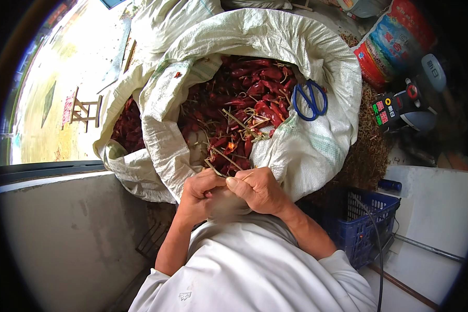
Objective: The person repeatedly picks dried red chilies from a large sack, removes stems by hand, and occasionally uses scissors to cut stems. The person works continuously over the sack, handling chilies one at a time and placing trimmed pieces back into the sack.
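Both of my hands are close together over the near rim of a large white woven sack [164, 125]. Dried red chili peppers [244, 83] fill it, mixed with pale, twiggy stalks [234, 118]. My left hand [198, 191] is closed around a dry stalk [211, 167] whose end sticks up past the fingers. Thumb against bent forefinger, my right hand [261, 191] pinches thin stalks beside it. Whatever lies inside the fists is hidden. Scissors with blue loop handles [295, 99] rest on the sack's right side, their blades out of sight.
Another white sack [135, 169] with dark red chilies adjoins on the left. A colourful printed bag [395, 41] and a dark machine [413, 106] stand at the right. A blue plastic crate [366, 229] sits lower right, with a cable crossing it. A wooden stool [86, 110] is far left.
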`<action>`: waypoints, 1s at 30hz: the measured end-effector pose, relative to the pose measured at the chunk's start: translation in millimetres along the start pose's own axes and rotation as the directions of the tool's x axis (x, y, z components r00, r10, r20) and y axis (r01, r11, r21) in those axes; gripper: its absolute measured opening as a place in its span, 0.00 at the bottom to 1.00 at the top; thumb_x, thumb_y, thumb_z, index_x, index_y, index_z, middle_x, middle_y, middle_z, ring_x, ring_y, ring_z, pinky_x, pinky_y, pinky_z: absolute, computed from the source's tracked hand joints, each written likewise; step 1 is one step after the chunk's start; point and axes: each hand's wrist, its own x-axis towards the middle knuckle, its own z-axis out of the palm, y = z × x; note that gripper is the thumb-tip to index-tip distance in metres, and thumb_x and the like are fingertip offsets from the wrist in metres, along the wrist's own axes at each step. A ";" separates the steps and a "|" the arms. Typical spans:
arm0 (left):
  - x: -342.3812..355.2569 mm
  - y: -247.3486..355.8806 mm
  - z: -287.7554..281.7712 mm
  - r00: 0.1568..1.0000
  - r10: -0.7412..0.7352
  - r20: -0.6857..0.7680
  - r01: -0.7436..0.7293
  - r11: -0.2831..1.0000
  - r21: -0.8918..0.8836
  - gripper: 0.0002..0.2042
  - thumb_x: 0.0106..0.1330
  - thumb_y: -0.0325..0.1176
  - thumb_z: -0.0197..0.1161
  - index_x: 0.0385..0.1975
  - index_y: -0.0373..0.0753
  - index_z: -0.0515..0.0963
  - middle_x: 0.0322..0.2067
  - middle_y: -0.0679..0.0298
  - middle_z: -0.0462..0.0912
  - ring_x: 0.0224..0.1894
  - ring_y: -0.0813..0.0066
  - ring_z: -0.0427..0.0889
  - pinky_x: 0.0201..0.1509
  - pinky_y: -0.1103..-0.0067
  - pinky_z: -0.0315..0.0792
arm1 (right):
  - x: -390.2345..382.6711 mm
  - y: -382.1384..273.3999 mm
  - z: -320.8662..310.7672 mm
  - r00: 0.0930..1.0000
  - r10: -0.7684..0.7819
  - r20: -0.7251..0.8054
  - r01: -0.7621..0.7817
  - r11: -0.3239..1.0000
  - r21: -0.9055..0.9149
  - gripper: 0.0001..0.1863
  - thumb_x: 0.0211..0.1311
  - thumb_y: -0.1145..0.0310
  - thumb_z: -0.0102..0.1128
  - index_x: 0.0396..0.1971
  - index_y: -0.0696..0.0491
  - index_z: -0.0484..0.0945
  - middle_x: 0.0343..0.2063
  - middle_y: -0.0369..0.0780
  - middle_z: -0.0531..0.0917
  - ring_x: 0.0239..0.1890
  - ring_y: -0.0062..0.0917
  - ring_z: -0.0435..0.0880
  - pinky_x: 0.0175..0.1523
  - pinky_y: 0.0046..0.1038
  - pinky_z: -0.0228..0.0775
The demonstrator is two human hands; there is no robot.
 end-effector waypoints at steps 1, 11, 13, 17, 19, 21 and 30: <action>-0.2 -4.0 0.2 1.000 -0.015 0.000 0.015 0.996 -0.091 0.05 0.53 0.23 0.71 0.24 0.33 0.80 0.23 0.66 0.74 0.28 0.78 0.72 0.27 0.80 0.62 | -0.7 -2.2 2.1 0.994 0.091 -0.057 -0.077 0.974 0.214 0.18 0.70 0.63 0.55 0.19 0.55 0.72 0.14 0.37 0.72 0.16 0.23 0.70 0.21 0.27 0.61; 40.2 -0.8 -12.9 0.953 -0.118 -0.281 0.156 0.981 0.118 0.10 0.57 0.19 0.66 0.37 0.37 0.77 0.27 0.68 0.77 0.31 0.77 0.78 0.32 0.78 0.72 | -10.0 -12.7 -26.0 0.930 0.365 0.047 -0.310 0.708 0.635 0.14 0.72 0.64 0.54 0.34 0.59 0.82 0.25 0.38 0.84 0.16 0.10 0.68 0.22 0.15 0.61; 69.5 -7.9 -16.0 0.984 0.063 -0.167 0.031 0.862 0.506 0.10 0.57 0.20 0.64 0.38 0.38 0.79 0.31 0.61 0.80 0.34 0.66 0.81 0.37 0.71 0.75 | -12.4 -8.6 -17.1 0.920 0.380 0.094 -0.349 0.688 0.636 0.14 0.71 0.64 0.55 0.41 0.60 0.83 0.29 0.38 0.86 0.17 0.10 0.70 0.23 0.15 0.63; 107.1 -33.3 -14.9 0.997 0.039 0.066 -0.076 0.592 0.803 0.11 0.55 0.21 0.61 0.38 0.40 0.82 0.34 0.53 0.80 0.37 0.51 0.81 0.41 0.64 0.76 | -11.8 -8.3 -9.2 0.906 0.413 0.094 -0.394 0.741 0.543 0.14 0.72 0.64 0.54 0.40 0.60 0.83 0.28 0.35 0.84 0.23 0.10 0.73 0.27 0.15 0.65; 112.2 -31.9 -20.7 0.997 0.041 0.065 -0.077 0.560 0.825 0.11 0.55 0.22 0.61 0.38 0.40 0.83 0.33 0.54 0.80 0.38 0.52 0.81 0.40 0.63 0.76 | -10.4 -10.3 -7.8 0.921 0.381 0.079 -0.374 0.809 0.454 0.14 0.72 0.64 0.55 0.40 0.60 0.83 0.27 0.34 0.83 0.26 0.10 0.74 0.30 0.15 0.66; 116.2 -40.5 -20.4 0.996 0.084 0.043 -0.083 0.552 0.830 0.12 0.54 0.22 0.61 0.38 0.40 0.83 0.32 0.53 0.80 0.38 0.51 0.82 0.40 0.62 0.76 | -13.3 -4.8 -9.0 0.923 0.382 0.040 -0.363 0.834 0.416 0.15 0.72 0.64 0.55 0.40 0.61 0.83 0.28 0.34 0.84 0.30 0.11 0.76 0.36 0.17 0.69; 84.0 -29.5 -35.5 0.966 -0.135 -0.219 0.155 0.985 0.077 0.07 0.60 0.20 0.66 0.36 0.36 0.80 0.26 0.71 0.79 0.28 0.87 0.74 0.31 0.85 0.67 | -0.8 -4.9 -8.1 0.947 0.150 -0.284 -0.167 0.985 -0.034 0.11 0.68 0.67 0.60 0.39 0.60 0.81 0.25 0.44 0.83 0.26 0.26 0.83 0.34 0.28 0.74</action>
